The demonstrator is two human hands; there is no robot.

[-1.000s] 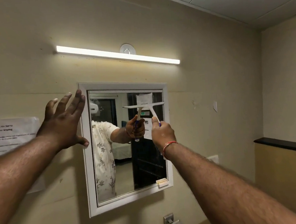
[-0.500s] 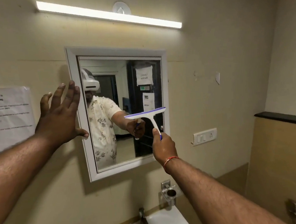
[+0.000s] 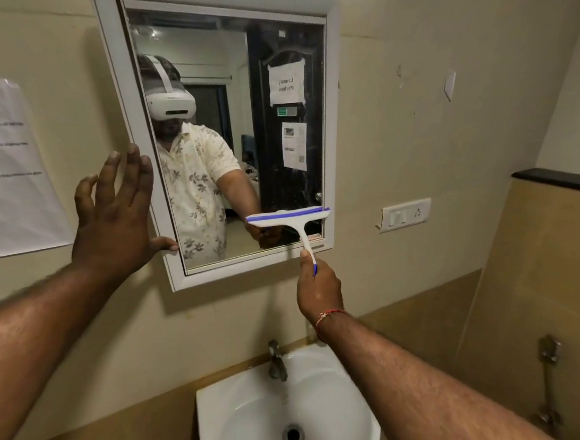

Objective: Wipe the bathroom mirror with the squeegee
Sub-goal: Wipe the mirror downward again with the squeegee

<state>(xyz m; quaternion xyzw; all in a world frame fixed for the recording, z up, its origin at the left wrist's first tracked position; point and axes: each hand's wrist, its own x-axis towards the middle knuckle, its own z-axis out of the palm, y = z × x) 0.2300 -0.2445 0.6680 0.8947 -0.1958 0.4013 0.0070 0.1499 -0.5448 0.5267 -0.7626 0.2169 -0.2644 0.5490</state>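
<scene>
A white-framed mirror hangs on the beige wall above the sink. My right hand grips the handle of a white squeegee with a blue rubber edge. Its blade lies flat against the glass near the lower right corner of the mirror. My left hand is spread open against the mirror's left frame, thumb on the lower left part of the frame. The glass reflects a person in a patterned shirt and a dark door with papers.
A white sink with a metal tap sits directly below the mirror. A paper sheet is taped to the wall at left. A switch plate is on the wall at right, under a dark ledge.
My right hand has drawn the squeegee down the right side of the glass, from the top to near the bottom edge. The view tilted down, bringing the sink into sight.
</scene>
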